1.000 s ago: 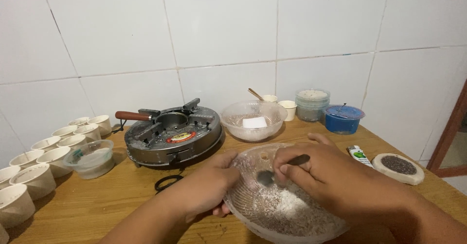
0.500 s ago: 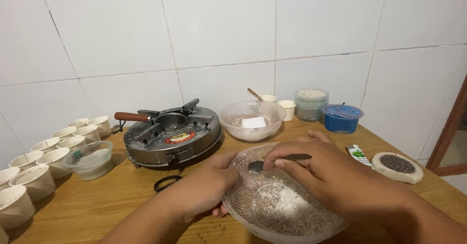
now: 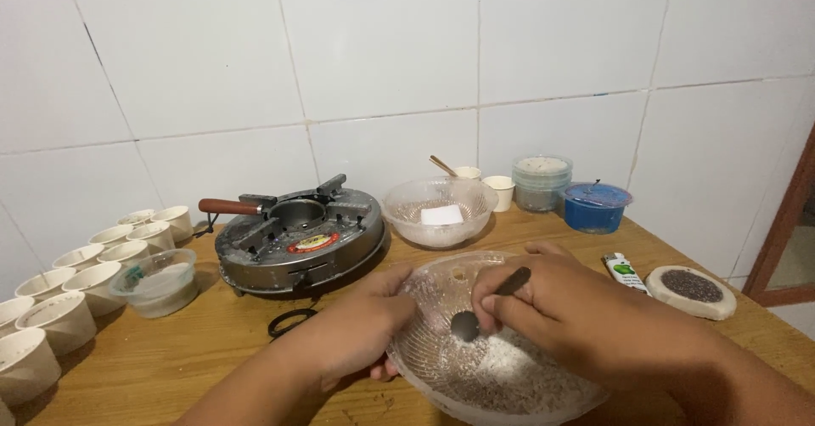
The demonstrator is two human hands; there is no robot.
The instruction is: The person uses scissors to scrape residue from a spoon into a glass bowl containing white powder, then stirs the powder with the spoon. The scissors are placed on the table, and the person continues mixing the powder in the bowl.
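Glass bowl (image 3: 441, 366) of white and dark powder at the near edge of the wooden table (image 3: 195, 358), left hand (image 3: 356, 328) curled on its rim, right hand (image 3: 560, 311) closed around a spoon (image 3: 480, 311) dipped inside, round metal stove (image 3: 297, 235) behind, paper cups (image 3: 59, 299) at left.

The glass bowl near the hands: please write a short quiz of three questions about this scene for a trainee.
1. True or false: the right hand holds a spoon over the glass bowl.
2. What does the left hand do? A) lifts the round metal stove B) grips the rim of the glass bowl C) holds the scissors
3. Fill in: the row of white cups stands on the ___ side of the wooden table.

Key: 1 true; 2 B; 3 left. The round metal stove stands untouched behind the bowl, and the scissors lie in front of the stove.
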